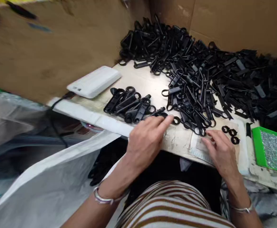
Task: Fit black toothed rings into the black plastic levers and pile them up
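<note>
My left hand (148, 139) lies flat at the table's near edge, fingers stretched toward a small pile of black plastic parts (131, 104); its fingertips touch the nearest pieces and a small black ring (176, 120). My right hand (220, 148) rests on the table (143, 80) with fingers spread and slightly curled, holding nothing, just below the big heap of black plastic parts (205, 76). Three small black rings (231, 133) lie right of its fingertips.
A white power bank (94, 81) with a black cable lies at the table's left end. A green tray of small metal bits (273, 150) sits at the right. Cardboard walls (57, 47) stand behind. A white sack (48, 183) holding black parts hangs below the table's edge.
</note>
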`<state>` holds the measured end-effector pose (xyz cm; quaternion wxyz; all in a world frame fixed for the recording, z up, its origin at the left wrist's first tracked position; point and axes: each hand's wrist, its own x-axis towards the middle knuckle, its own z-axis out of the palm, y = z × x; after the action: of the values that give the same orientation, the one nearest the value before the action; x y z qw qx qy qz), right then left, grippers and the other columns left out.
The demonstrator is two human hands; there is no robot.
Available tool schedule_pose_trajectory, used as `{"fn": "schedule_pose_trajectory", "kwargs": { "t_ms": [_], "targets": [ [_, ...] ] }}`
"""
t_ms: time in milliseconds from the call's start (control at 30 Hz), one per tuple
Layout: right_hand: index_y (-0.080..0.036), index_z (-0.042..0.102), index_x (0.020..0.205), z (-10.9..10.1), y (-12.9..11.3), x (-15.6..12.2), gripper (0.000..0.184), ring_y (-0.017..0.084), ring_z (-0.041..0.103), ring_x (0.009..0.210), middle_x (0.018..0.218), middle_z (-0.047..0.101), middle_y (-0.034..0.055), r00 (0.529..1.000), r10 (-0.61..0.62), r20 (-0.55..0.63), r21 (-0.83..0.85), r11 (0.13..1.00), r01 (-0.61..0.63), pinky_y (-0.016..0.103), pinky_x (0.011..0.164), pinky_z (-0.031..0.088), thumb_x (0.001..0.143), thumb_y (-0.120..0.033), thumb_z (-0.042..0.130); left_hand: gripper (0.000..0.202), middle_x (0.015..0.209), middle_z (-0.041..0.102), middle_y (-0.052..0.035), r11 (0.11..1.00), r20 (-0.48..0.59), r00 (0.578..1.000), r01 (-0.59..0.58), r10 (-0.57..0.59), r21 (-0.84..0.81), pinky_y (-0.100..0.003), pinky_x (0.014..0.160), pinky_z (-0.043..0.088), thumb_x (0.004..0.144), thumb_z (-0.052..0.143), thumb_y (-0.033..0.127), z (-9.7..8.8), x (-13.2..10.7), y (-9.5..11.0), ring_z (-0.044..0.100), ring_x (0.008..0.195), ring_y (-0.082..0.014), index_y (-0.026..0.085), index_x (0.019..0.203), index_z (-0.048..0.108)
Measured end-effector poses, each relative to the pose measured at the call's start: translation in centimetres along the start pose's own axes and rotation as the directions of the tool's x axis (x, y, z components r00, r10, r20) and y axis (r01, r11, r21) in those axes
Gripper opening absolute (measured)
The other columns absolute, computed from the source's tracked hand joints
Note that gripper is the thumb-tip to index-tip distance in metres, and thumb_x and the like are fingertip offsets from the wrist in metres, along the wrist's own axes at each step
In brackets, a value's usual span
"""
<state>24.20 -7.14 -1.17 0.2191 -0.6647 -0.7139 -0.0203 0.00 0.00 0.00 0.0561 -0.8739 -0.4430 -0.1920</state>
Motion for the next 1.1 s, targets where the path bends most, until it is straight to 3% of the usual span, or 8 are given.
{"fn": "schedule_pose_trajectory", "kwargs": {
  "t_ms": [167,400,500,600,700,833,967,1100],
  "targets": [
    [-0.019,0.063,0.097,1.1,-0.8,0.9,0.010,0.023,0.061,0.095,0.094,0.066,0.0083,0.997,0.059,0.045,-0.060,0.997,-0.056,0.033,0.080,0.050,0.094,-0.023,0.054,0.041,0.117,0.064,-0.0154,0.982,0.018,0.992,0.121,-0.125,0.144,-0.040,0.071,0.042,0.094,0.036,0.016,1.1,1.8,-2.3,0.056,0.095,-0.0309,0.021,0.126,0.061],
    [-0.019,0.065,0.098,-0.7,1.4,0.4,0.015,0.020,0.065,0.094,0.100,0.068,0.0087,0.986,0.149,-0.074,0.271,0.955,-0.124,0.033,0.084,0.053,0.094,-0.024,0.052,0.034,0.114,0.066,-0.0144,0.950,-0.091,0.949,0.306,-0.300,0.061,-0.051,0.087,0.037,0.096,0.039,0.025,2.3,3.8,-4.8,0.056,0.106,-0.0338,0.026,0.120,0.063],
    [-0.020,0.068,0.100,-2.3,2.4,-1.0,0.017,0.020,0.067,0.094,0.102,0.072,0.0077,0.981,0.182,-0.064,0.326,0.933,-0.152,0.034,0.087,0.054,0.093,-0.026,0.054,0.032,0.126,0.063,-0.0163,0.976,-0.260,0.942,0.213,-0.214,-0.035,-0.056,0.097,0.035,0.096,0.046,0.028,1.8,3.3,-2.8,0.053,0.119,-0.0350,0.022,0.124,0.060],
    [-0.021,0.071,0.100,-3.5,2.3,-2.2,0.019,0.020,0.070,0.089,0.098,0.075,0.0065,0.985,0.151,0.081,0.393,0.903,-0.171,0.033,0.083,0.056,0.093,-0.028,0.056,0.033,0.130,0.062,-0.0167,0.942,-0.322,0.946,-0.142,0.039,-0.303,-0.050,0.103,0.039,0.091,0.058,0.027,1.2,2.6,1.8,0.053,0.125,-0.0318,0.018,0.123,0.059],
    [-0.021,0.073,0.098,-3.9,2.2,-2.5,0.021,0.019,0.071,0.081,0.093,0.075,0.0054,0.974,0.147,0.172,0.467,0.859,-0.211,0.030,0.075,0.058,0.094,-0.031,0.055,0.032,0.112,0.071,-0.0081,0.636,-0.063,0.965,-0.217,0.255,-0.740,-0.032,0.087,0.051,0.094,0.050,0.023,1.2,2.4,6.5,0.066,0.105,-0.0215,0.021,0.124,0.060],
    [-0.020,0.072,0.105,-3.8,4.7,-1.5,0.028,0.024,0.068,0.094,0.104,0.074,0.0093,0.987,0.162,0.003,0.243,0.957,-0.158,0.040,0.087,0.055,0.096,-0.035,0.050,0.028,0.078,0.071,-0.0019,0.348,0.406,0.877,0.308,0.256,-0.886,-0.023,0.067,0.049,0.091,0.050,0.017,2.0,3.0,9.6,0.065,0.069,-0.0146,0.017,0.111,0.069],
    [-0.017,0.065,0.121,-2.5,8.2,0.5,0.037,0.034,0.059,0.099,0.113,0.069,0.0155,0.998,0.004,0.070,-0.255,0.967,0.014,0.053,0.084,0.051,0.096,-0.034,0.045,0.028,0.078,0.068,-0.0033,-0.056,0.558,0.799,0.583,0.225,-0.811,-0.020,0.060,0.047,0.084,0.054,0.017,2.8,2.9,9.9,0.062,0.064,-0.0113,0.013,0.107,0.070],
    [-0.017,0.067,0.115,-1.8,8.9,1.4,0.036,0.033,0.058,0.093,0.101,0.070,0.0148,0.993,-0.045,0.112,-0.301,0.951,0.077,0.052,0.083,0.050,0.096,-0.033,0.042,0.034,0.106,0.069,-0.0116,-0.407,0.585,0.792,0.600,0.177,-0.689,-0.024,0.068,0.053,0.078,0.065,0.022,3.8,2.2,9.6,0.068,0.083,-0.0171,0.013,0.111,0.068]
  ]
}}
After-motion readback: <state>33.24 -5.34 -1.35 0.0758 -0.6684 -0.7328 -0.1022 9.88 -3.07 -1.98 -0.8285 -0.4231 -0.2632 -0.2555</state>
